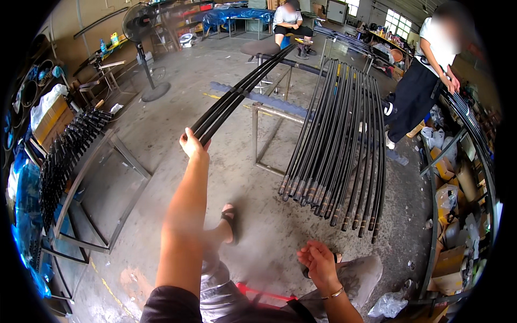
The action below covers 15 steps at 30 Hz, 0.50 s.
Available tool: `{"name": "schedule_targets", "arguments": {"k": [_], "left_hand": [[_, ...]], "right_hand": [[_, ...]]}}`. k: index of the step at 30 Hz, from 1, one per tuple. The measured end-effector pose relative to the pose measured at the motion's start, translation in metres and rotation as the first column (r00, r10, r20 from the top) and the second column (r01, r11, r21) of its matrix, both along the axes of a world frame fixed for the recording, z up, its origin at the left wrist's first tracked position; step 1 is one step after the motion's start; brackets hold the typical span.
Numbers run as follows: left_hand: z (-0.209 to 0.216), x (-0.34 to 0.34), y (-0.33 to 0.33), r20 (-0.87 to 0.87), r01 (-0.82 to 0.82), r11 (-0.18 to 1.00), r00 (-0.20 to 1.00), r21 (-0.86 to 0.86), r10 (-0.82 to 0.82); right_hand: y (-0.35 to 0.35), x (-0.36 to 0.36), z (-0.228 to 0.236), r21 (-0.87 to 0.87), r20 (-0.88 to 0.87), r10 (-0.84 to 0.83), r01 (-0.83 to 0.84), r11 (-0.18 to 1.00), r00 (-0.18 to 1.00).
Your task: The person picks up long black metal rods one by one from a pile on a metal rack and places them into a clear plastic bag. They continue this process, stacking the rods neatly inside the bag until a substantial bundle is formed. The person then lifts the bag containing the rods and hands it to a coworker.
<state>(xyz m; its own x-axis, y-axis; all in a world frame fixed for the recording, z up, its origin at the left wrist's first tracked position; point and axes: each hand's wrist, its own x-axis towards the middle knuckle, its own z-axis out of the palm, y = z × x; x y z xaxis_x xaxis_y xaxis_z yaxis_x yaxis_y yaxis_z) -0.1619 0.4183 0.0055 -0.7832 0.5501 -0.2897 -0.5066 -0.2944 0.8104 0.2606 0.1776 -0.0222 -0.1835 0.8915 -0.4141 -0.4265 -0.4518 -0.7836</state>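
My left hand [194,143] is stretched forward and closed around the near ends of three long black rods [237,97]. They slant away to the upper right, their middles above a rail with a blue-grey scalloped strip [269,101]. To the right, a row of many similar black rods [342,134] lies side by side on the metal stand [255,134], near ends jutting toward me. Low in front of my body, below those ends, my right hand [320,265] is loosely curled, with nothing visible in it and a bracelet at the wrist.
At left, a metal rack [121,153] stands by a dense stack of black rod ends [70,153]. Behind it is a standing fan [144,54]. One person [288,21] sits at the back; another [420,75] stands at right, handling rods beside shelves with boxes [449,269].
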Motion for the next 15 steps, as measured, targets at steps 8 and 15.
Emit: {"name": "schedule_targets", "arguments": {"k": [8, 15], "left_hand": [[0.015, 0.033, 0.025, -0.320, -0.321, 0.862, 0.926, -0.393, 0.199], [0.011, 0.033, 0.011, -0.430, -0.333, 0.928, 0.872, -0.168, 0.235]], "right_hand": [[0.015, 0.001, -0.009, -0.018, -0.034, -0.031, 0.030, 0.999, 0.999], [0.015, -0.010, -0.004, 0.060, 0.047, 0.075, -0.078, 0.995, 0.996]]}}
